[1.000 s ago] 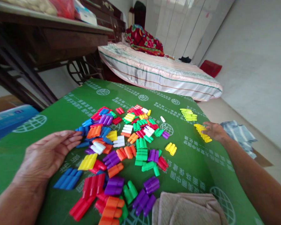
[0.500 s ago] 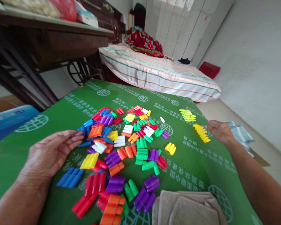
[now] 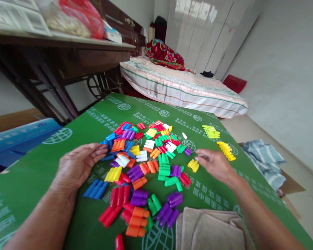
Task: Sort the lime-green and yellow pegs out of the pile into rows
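Small coloured plastic pieces, tube-shaped like pen caps and mostly joined side by side, lie heaped on the green tabletop [image 3: 94, 121]. My left hand [image 3: 80, 161] rests at the heap's left edge, its loosely bent fingertips against blue caps [image 3: 106, 146]. Whether it grips one is hard to see, but the fingers look slack. My right hand [image 3: 214, 163] hovers just right of a small yellow cap group [image 3: 193, 165], fingers partly stretched with nothing visible in them. Further right lie a yellow row [image 3: 226, 150] and a lime-yellow row [image 3: 211, 132].
A folded grey-brown cloth [image 3: 214, 229] lies at the near edge. Beyond the table is a bed [image 3: 182, 86]. An old wooden table [image 3: 75, 53] holding bags stands at left, near a blue box [image 3: 23, 142]. A striped cloth [image 3: 263, 159] lies at right.
My right hand has moved left from the yellow row to beside the small yellow group. My left hand stays by the blue caps. The camera view has shifted slightly.
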A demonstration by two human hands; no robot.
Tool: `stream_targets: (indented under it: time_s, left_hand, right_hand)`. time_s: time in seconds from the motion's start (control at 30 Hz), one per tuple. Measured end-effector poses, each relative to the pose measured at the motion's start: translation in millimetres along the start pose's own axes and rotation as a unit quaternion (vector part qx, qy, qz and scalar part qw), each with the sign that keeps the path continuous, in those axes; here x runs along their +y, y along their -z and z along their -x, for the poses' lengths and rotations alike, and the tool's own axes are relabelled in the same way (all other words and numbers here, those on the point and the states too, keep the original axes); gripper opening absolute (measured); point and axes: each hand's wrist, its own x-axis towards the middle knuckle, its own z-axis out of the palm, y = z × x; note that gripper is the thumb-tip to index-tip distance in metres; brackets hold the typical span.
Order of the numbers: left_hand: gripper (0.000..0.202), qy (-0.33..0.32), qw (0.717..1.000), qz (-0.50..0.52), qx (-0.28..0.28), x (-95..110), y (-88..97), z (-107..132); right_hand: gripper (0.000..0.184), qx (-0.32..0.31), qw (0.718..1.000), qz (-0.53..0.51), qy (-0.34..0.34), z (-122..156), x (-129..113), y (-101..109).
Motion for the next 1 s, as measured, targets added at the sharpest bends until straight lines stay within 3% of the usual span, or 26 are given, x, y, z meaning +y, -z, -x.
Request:
stream_targets:
  time_s: [0.23, 0.43, 0.6, 0.83, 1.0]
  left_hand:
    - [0.022, -0.001, 1.000, 0.019, -0.007, -1, 1.2, 4]
    - [0.022, 0.000, 0.999, 0.024, -0.025, -1, 3.2, 9]
    - [0.024, -0.007, 0.999, 0.030, -0.034, -3, 2.8, 15]
    - [0.027, 0.000, 0.998, 0.040, -0.044, -5, 4.6, 17]
    - [0.029, 0.004, 0.998, 0.048, -0.050, -6, 5.7, 17]
  right_hand:
    - [0.014, -0.115, 0.980, -0.042, 0.154, 25, -99, -52]
    - [0.015, -0.180, 0.954, 0.007, 0.240, 34, -150, -75]
    - [0.016, -0.199, 0.946, 0.018, 0.254, 33, -164, -89]
    - [0.012, -0.192, 0.966, 0.044, 0.170, 26, -155, -93]
    - [0.017, -0.197, 0.957, 0.097, 0.191, 17, -160, -104]
